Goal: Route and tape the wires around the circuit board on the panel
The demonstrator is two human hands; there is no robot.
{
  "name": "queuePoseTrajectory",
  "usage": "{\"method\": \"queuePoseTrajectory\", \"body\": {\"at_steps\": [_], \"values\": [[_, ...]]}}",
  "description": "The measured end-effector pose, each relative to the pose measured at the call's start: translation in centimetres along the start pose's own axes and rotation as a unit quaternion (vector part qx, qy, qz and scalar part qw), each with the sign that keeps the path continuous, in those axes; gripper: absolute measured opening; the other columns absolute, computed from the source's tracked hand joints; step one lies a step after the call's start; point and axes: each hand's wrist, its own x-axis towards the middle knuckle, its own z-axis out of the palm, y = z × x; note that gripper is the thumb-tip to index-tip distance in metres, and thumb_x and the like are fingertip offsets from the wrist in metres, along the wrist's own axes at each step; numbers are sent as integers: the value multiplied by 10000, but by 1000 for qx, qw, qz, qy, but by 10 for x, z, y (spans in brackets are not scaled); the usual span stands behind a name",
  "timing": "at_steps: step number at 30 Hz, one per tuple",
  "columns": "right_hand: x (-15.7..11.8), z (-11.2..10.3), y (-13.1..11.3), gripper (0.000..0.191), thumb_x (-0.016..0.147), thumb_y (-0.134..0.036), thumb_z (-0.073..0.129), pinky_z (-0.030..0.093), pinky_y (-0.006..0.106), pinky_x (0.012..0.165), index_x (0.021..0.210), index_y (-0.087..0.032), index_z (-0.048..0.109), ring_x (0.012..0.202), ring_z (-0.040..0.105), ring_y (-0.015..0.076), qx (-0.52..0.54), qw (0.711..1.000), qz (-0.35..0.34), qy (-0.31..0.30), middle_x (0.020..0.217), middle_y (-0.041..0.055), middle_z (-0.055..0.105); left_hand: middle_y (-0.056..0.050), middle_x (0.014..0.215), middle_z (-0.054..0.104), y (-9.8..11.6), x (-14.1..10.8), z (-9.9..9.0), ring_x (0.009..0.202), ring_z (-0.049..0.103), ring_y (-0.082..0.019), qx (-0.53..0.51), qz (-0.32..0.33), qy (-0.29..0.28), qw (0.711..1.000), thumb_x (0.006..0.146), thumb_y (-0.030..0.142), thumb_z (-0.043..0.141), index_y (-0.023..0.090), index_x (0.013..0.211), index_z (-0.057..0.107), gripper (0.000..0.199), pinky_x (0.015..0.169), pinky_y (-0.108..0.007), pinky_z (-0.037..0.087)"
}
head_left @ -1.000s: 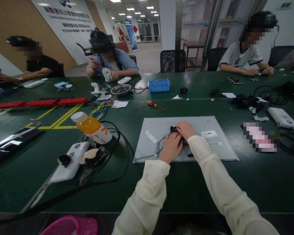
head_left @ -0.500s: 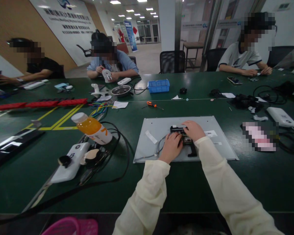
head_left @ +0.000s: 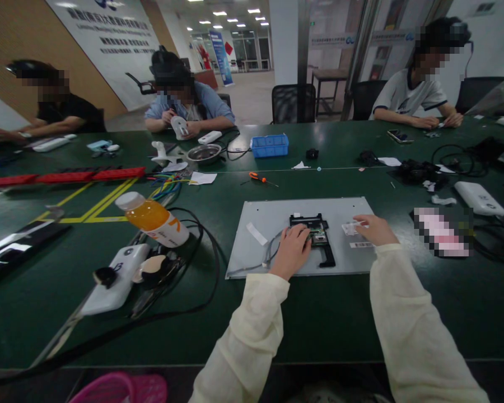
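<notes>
Ok, LH on blk frame

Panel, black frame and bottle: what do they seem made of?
Panel: likely sheet metal, matte grey; flat, with thin, crisp edges. Black frame: probably moulded plastic, dull; shaped bars in one even colour. Bottle: probably clear plastic, glossy; see-through body, though glass is possible.

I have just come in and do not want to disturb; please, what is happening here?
The person's left hand is on a black frame with a circuit board, which lies on a grey panel. The right hand is apart from the frame, near the panel's labels; whether it holds anything is unclear. A screwdriver lies beyond the panel.
</notes>
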Motion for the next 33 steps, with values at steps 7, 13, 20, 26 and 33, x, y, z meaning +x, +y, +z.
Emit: {"method": "queuePoseTrajectory", "body": {"at_steps": [7, 13, 20, 26, 33], "values": [[1, 14, 2, 279, 703, -187, 599, 484, 264, 713, 964, -205, 696, 724, 632, 141, 17, 1000, -3, -8, 906, 51, 676, -60, 1267, 522, 1, 0, -1, 1231, 438, -192, 0, 8, -2, 1000, 903, 200, 382, 221, 1193, 492, 311, 1099, -432, 269], [0, 16, 3, 118, 711, -259, 594, 476, 267, 655, 774, -197, 672, 682, 631, 149, 25, 1000, 1, -6, 784, 26, 677, -59, 1262, 526, 0, 0, 0, 1232, 436, -191, 0, 4, -3, 1000, 899, 188, 382, 228, 1194, 494, 318, 1101, -438, 266], [-9, 15, -16, 221, 719, -292, 612, 529, 276, 618, 911, -201, 672, 664, 650, 151, 185, 982, 47, -4, 748, 22, 686, -52, 1268, 522, 5, 0, -3, 1254, 415, -181, 13, 20, -8, 1000, 905, 166, 354, 225, 1212, 479, 336, 1114, -422, 245], [-18, 22, -44, 247, 711, -300, 641, 512, 205, 483, 912, -158, 655, 654, 683, 166, 371, 920, 97, -86, 734, 57, 705, -55, 1275, 522, 19, 0, -1, 1256, 420, -186, 37, 42, -21, 998, 901, 143, 353, 237, 1253, 450, 377, 1109, -422, 252], [-17, 31, -51, 214, 705, -352, 637, 481, 197, 446, 828, -178, 613, 665, 693, 187, 379, 917, 99, -72, 677, 30, 701, -62, 1270, 520, 25, 1, 1, 1263, 412, -195, 41, 50, -20, 998, 917, 183, 356, 231, 1271, 430, 365, 1108, -421, 262]]}}
